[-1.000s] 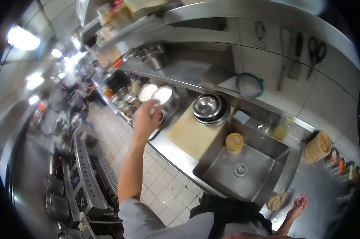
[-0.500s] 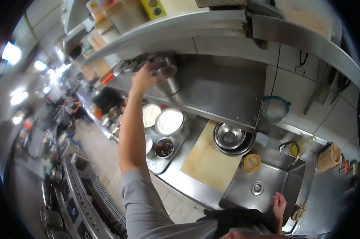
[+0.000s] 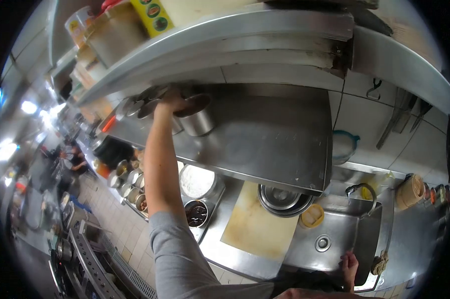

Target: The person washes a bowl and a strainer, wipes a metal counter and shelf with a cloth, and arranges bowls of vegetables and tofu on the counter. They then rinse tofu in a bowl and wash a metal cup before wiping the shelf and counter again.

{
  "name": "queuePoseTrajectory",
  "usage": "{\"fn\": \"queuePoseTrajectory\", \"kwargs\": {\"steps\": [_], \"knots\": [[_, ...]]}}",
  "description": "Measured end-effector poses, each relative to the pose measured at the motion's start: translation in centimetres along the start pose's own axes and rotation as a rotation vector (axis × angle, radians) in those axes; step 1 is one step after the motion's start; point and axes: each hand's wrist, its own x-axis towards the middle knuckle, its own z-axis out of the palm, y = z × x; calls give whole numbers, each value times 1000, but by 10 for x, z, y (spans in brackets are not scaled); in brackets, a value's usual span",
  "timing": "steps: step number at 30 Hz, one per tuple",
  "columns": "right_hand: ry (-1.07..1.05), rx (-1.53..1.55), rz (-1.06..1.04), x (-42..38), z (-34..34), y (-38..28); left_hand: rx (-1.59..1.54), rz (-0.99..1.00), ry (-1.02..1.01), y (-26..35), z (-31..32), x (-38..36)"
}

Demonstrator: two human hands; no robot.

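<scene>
Left hand [image 3: 169,102]: stretched up to the steel shelf [image 3: 265,144], fingers curled onto the rim of a metal container [image 3: 196,115] that stands on it; a second ago the same hand was down at the round tubs, half a second ago already at the shelf.
Metal container: upright on the shelf's left part, among other steel cups just to its left; it looks gripped at the top edge, though the fingertips are partly hidden.
Right hand [image 3: 349,262]: low, fingers closed over the near edge of the sink [image 3: 334,234], holding nothing else; earlier it hung open off the counter.
What the change means: the reach has gone from the tubs to the shelf, so the work in hand is now that container.
Below the shelf: white-filled tub [image 3: 196,181], dark-filled tub [image 3: 195,213], cutting board [image 3: 257,226], stacked steel bowls [image 3: 283,199].
In the sink: yellow lid [image 3: 312,216], near the tap [image 3: 359,189].
</scene>
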Motion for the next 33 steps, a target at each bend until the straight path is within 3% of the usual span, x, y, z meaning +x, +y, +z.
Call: {"fn": "queuePoseTrajectory", "kwargs": {"steps": [2, 6, 9, 11, 12, 15, 18, 20, 23, 27, 33], "knots": [[-30, -21, 84, -3, 5, -6, 331, -3, 82, -15, 22, 19], [-44, -64, 64, -6, 11, -1, 176, 32, -100, 8, -3, 12], [-65, -72, 87, -3, 16, 0, 291, 16, -52, 3, 0, 16], [-117, -110, 55, 0, 24, -14, 366, -65, -236, 31, -17, 9], [-119, -110, 55, 2, 26, -18, 366, -67, -237, 39, -21, 3], [-181, -179, 59, 6, 33, -27, 189, 84, -149, 67, -34, -20], [-213, -201, 38, 6, 36, -32, -49, 112, -299, 93, -41, -34], [-220, -256, 28, 3, 37, -34, -267, 270, -302, 103, -37, -36], [-208, -229, 31, -2, 35, -27, -153, 250, -451, 144, -54, -49], [-183, -284, 27, -7, 34, -18, -112, 267, -452, 151, -40, -43], [-165, -294, -21, -24, 25, -20, -31, 367, -289, 164, -36, -55]]}}
